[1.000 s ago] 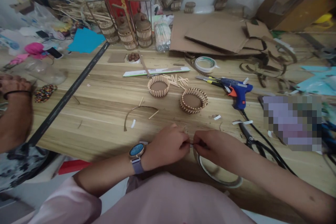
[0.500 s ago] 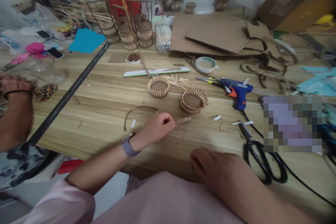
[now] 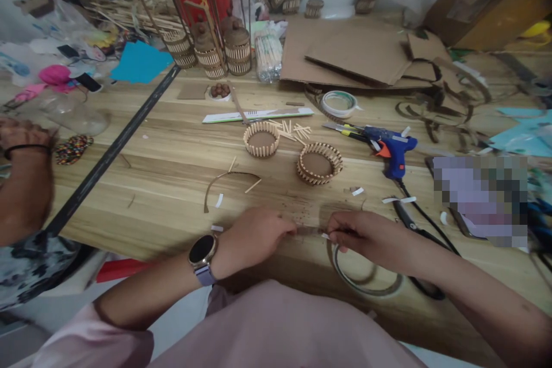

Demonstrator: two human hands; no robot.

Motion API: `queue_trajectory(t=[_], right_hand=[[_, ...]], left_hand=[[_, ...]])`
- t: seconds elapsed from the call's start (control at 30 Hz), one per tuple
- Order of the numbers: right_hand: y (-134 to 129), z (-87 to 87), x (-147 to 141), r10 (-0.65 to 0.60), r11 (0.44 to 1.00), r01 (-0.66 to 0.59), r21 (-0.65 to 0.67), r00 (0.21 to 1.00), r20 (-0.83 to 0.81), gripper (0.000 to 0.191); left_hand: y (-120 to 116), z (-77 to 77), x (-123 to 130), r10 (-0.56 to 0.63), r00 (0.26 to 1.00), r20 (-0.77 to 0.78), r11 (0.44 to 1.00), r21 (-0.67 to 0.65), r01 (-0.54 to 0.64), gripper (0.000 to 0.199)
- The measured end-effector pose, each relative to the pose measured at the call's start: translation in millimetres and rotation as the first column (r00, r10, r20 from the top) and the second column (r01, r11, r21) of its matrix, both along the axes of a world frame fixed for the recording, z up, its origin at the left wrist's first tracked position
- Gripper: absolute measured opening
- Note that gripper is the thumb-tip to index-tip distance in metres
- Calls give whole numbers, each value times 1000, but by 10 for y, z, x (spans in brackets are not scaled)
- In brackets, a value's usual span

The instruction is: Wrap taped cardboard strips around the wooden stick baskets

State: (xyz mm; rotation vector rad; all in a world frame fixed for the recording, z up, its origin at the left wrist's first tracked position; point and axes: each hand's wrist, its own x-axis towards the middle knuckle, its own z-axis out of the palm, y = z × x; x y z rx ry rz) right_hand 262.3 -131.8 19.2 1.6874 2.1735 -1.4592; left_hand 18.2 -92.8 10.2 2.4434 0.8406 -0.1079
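Observation:
My left hand (image 3: 259, 236), wearing a watch, pinches one end of a short brown cardboard strip (image 3: 309, 230) low over the table's near side. My right hand (image 3: 362, 236) is closed at the strip's other end, where a small white bit shows by the fingertips. A thin pale ring-shaped band (image 3: 366, 288) lies below the right hand, partly covered by it; whether the fingers touch it is unclear. Beyond the hands stand two round baskets walled with short sticks, a nearer one (image 3: 319, 164) and a farther one (image 3: 261, 140). A curved brown strip (image 3: 211, 187) lies to the left.
A blue glue gun (image 3: 394, 146), black-handled scissors (image 3: 407, 218) and a phone (image 3: 470, 224) lie at the right. A tape roll (image 3: 339, 103), loose sticks (image 3: 287, 128) and stacked cardboard (image 3: 357, 57) are farther back. Another person's arm (image 3: 28, 184) rests at the left.
My left hand has come down nearer to me with the cardboard strip. My right hand has moved forward and now grips the strip's other end. The pale ring has come into view.

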Motion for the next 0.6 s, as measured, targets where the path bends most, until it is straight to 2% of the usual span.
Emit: queue_trajectory(t=[0.13, 0.2, 0.4, 0.5, 0.6], right_hand=[[70, -107, 28, 22, 1000, -23, -16, 999, -39, 22], [88, -158, 34, 23, 1000, -24, -12, 998, -56, 21], [87, -265, 14, 11, 1000, -13, -18, 995, -99, 20], [102, -206, 59, 9, 999, -13, -35, 993, -118, 23], [136, -83, 161, -51, 997, 43, -59, 989, -137, 27]], left_hand=[[-89, 49, 36, -62, 994, -89, 971, 223, 80, 21], [-130, 44, 70, -104, 990, -96, 951, 283, 127, 20], [-204, -77, 212, -244, 970, -19, 924, 298, 239, 21], [-216, -123, 264, -271, 960, -75, 917, 283, 281, 26], [-231, -156, 278, -308, 937, -167, 904, 256, 343, 31]])
